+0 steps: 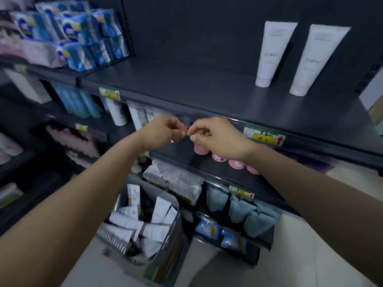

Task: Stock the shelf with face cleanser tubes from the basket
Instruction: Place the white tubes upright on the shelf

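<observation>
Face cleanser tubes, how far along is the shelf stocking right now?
Done: two white tubes stand cap-down on the right of the upper shelf. In hand: no tube; the left hand and right hand meet, fingers curled, at the shelf's front edge, and any small thing pinched there is too blurred to tell. Left: many tubes lie in the basket, and most of the shelf is bare.

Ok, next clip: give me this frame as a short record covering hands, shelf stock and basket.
left hand: fingers curled, at the front edge of the shelf, no tube
right hand: fingers curled, fingertips meeting the left's, no tube
pinched item: too small to tell
shelf stock: two white tubes upright, far right
basket: on the floor below, loose tubes inside
</observation>
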`<state>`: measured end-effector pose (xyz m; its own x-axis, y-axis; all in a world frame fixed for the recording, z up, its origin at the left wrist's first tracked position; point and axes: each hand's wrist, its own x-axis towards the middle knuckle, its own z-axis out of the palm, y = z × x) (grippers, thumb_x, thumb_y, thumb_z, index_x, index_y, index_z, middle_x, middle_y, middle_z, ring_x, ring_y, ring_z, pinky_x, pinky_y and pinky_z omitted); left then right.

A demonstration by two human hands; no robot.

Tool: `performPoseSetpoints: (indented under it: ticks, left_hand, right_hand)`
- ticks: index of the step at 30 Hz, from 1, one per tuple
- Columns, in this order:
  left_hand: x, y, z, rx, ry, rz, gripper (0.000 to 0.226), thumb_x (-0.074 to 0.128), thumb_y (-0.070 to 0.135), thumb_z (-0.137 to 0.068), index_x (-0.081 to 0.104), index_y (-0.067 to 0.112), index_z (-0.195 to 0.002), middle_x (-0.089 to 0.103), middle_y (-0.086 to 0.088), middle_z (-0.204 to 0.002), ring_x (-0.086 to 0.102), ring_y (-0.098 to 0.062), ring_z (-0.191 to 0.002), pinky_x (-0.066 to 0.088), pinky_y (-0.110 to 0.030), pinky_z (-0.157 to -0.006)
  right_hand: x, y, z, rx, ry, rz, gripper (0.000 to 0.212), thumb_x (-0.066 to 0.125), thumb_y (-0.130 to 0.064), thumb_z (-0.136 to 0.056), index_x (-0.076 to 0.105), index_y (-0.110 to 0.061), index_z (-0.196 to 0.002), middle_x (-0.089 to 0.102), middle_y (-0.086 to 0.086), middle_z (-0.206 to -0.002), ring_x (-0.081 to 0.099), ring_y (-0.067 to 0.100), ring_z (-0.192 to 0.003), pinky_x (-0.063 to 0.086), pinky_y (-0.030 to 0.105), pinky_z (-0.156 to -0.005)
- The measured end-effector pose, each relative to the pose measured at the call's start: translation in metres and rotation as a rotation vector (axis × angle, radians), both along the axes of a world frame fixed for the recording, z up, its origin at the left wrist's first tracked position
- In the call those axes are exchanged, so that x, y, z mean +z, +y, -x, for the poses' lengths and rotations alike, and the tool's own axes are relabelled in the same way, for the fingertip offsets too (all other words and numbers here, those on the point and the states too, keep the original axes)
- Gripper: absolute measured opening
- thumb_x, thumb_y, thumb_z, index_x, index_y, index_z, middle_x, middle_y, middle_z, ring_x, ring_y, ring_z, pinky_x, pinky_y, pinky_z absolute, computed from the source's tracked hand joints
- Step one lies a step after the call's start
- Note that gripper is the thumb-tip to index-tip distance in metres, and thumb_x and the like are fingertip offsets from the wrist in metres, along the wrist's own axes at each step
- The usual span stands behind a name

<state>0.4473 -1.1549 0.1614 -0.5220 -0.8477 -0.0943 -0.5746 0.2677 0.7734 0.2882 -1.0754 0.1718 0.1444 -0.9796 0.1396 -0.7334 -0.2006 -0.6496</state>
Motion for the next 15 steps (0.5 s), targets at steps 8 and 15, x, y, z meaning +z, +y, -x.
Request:
performPoseSetpoints:
  ticks: [8,15]
  left_hand:
    - [-0.099,0.012,-0.116,0.17,-0.19,-0.185,0.008,0.062,0.007,-0.086,0.065,0.006,-0.094,0.059,-0.001,-0.072,0.054,-0.012,-0.065,0.048,-0.016,-0.061]
    - [-0.185,-0.004,-0.199,0.043,-0.461,-0.257,0.005,0.062,0.013,-0.085,0.066,0.012,-0.083,0.054,0.0,-0.074,0.048,-0.014,-0.073,0.036,-0.024,-0.071]
  right_hand:
    - [-0.088,-0.014,-0.081,0.184,0.168,-0.286,0.02,0.054,-0.016,-0.092,0.068,-0.011,-0.106,0.061,-0.005,-0.089,0.057,0.009,-0.083,0.044,0.02,-0.075]
    - [-0.175,-0.035,-0.154,0.186,0.224,-0.507,0.022,0.054,-0.016,-0.093,0.066,-0.007,-0.109,0.066,0.007,-0.112,0.059,0.017,-0.097,0.046,0.023,-0.082]
